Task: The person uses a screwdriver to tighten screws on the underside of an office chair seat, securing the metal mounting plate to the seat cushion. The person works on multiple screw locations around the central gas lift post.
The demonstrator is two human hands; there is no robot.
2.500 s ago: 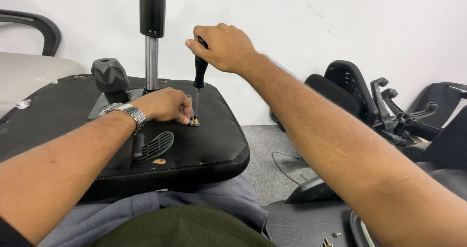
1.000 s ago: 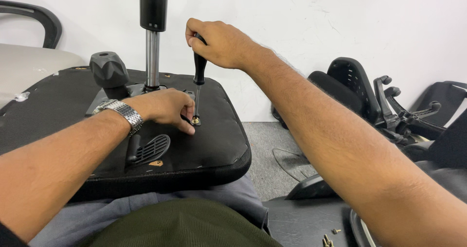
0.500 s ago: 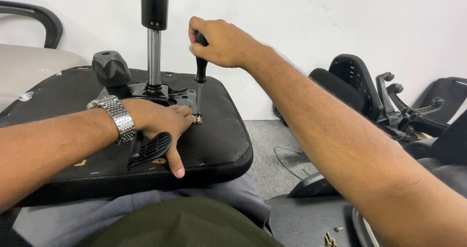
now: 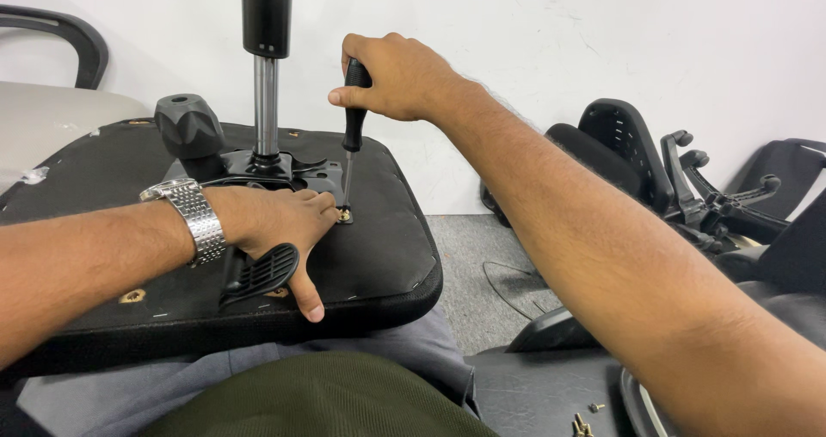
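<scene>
— What's different on the left side now?

— The left hand (image 4: 271, 222) has gone from curled fingers beside the screw to lying flat and spread on the upturned chair seat (image 4: 379, 256), thumb pointing toward the seat's near edge. Its fingertips touch the mounting plate (image 4: 284, 172) just beside the brass screw (image 4: 344, 215). A metal wristwatch (image 4: 191, 218) sits on that wrist, and a black paddle lever (image 4: 262, 272) lies under the palm.

— So it's bracing rather than steadying the screw?

— That's my reading: the seat is pinned down while the tool does the work.

— And the right?

— The right hand (image 4: 396, 80) is wrapped tight round the black handle of the screwdriver (image 4: 351, 136), which stands upright, as before, with its tip in the screw near the seat's right edge.

— The surroundings?

— The seat rests on the person's lap, its gas cylinder (image 4: 266, 58) sticking up. White wall behind, grey floor, more black chair parts (image 4: 680, 179) piled at the right, and loose screws (image 4: 583, 421) at the bottom edge.
</scene>
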